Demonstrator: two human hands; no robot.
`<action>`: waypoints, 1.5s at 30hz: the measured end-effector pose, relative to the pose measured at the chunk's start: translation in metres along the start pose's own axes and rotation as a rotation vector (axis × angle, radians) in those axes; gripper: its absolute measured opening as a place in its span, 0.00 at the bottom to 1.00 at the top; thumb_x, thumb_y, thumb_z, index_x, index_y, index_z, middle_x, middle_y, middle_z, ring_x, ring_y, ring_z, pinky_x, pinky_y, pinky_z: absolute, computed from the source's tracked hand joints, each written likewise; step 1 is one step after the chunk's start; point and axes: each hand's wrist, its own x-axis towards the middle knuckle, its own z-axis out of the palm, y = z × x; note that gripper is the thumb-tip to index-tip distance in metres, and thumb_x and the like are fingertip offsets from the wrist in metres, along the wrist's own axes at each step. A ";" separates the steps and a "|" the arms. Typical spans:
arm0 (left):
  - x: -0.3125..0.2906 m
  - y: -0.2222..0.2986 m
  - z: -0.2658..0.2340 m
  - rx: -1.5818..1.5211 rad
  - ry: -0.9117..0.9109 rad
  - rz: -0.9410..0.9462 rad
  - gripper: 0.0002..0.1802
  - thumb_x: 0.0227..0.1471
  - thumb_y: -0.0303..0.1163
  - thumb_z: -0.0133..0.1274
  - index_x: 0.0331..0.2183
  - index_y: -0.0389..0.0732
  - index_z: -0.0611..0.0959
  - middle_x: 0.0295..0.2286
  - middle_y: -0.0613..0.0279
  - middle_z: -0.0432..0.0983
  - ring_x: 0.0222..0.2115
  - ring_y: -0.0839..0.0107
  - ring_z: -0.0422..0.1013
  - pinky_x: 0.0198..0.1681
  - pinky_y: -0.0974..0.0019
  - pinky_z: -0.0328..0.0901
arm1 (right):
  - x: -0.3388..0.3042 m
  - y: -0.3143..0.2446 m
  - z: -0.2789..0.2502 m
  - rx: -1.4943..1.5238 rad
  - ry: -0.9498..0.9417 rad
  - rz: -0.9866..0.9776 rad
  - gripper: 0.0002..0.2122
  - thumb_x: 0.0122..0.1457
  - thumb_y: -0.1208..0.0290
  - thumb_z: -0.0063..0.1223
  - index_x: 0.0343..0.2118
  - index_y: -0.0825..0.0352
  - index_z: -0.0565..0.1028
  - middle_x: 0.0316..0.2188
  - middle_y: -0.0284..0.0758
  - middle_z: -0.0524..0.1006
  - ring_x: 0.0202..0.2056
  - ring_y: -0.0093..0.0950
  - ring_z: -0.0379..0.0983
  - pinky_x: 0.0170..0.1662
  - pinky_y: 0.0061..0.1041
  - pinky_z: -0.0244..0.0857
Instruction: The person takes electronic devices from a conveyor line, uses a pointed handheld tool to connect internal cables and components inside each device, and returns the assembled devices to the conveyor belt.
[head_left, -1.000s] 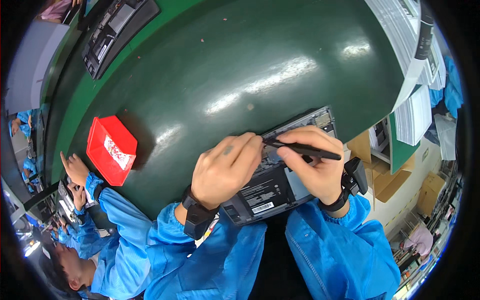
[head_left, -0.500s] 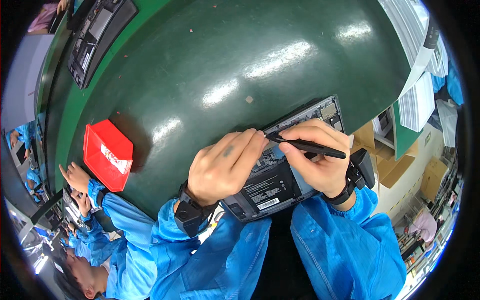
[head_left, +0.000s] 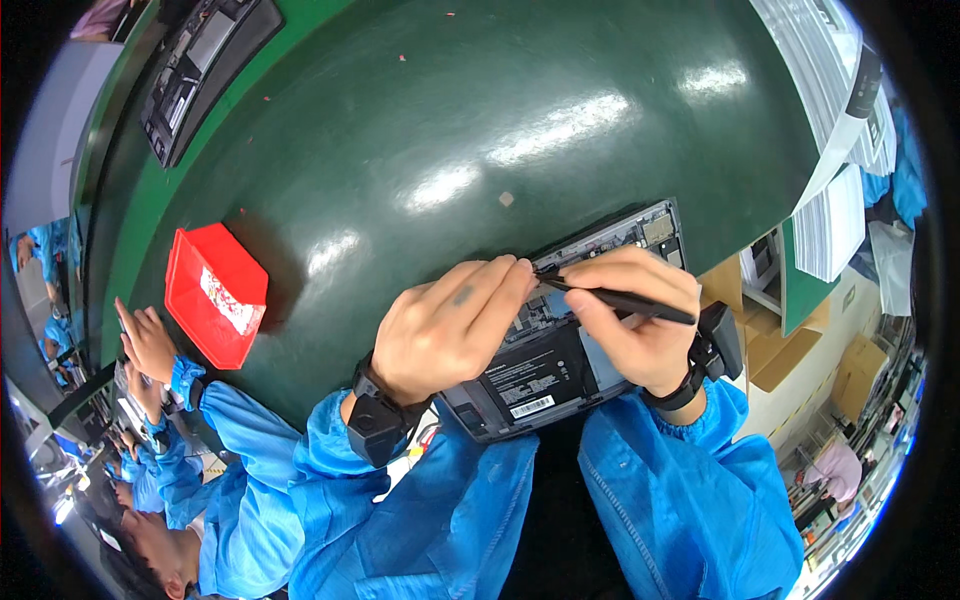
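Observation:
An opened laptop base lies at a slant at the table's near edge, its black battery and circuit board exposed. In my right hand is a slim black pen-like tool, gripped between thumb and fingers. Its tip points left, over the laptop's far inner part. My left hand rests across the laptop's left side, fingers closed together, their tips right beside the tool's tip. Whatever those fingertips pinch, if anything, is hidden. My left hand also covers part of the board.
A red bin stands on the green table at left, near a co-worker's hand. Another opened laptop base lies at the far left. White stacked sheets and a cardboard box are at right.
Both hands stay almost in place, the tool's tip still at my left fingertips. The view has shifted slightly. The co-worker's hands have moved a little.

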 end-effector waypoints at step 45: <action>0.008 0.012 0.008 -0.160 0.113 -0.235 0.13 0.40 0.20 0.68 0.33 0.35 0.86 0.41 0.54 0.82 0.39 0.54 0.78 0.40 0.58 0.75 | 0.000 0.000 -0.007 0.387 0.055 0.318 0.08 0.58 0.87 0.60 0.41 0.76 0.81 0.36 0.37 0.79 0.27 0.17 0.76 0.24 0.13 0.70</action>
